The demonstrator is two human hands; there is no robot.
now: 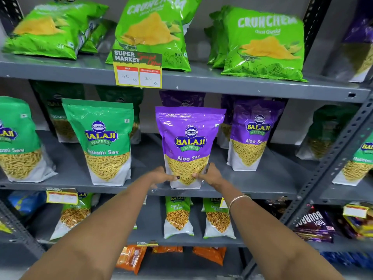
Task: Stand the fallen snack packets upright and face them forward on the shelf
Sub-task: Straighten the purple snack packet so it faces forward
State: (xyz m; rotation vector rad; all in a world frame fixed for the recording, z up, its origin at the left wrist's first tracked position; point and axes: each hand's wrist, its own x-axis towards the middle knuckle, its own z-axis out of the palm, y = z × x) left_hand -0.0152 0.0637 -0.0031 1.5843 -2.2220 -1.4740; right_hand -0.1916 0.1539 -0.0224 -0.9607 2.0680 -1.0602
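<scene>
flanking the upright purple aloo sev packet [189, 146], left hand [161, 175] and right hand [210, 175] clamp its base, green ratlami sev packet [103, 142] beside.

Middle shelf's front row: three green packets [100, 142], two purple packets [189, 146].

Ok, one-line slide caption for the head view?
Both hands, left hand and right hand, steady an upright purple Aloo Sev packet on the middle shelf.

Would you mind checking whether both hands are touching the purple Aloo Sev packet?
Touching: the head view shows left hand and right hand gripping the Aloo Sev packet.
</scene>
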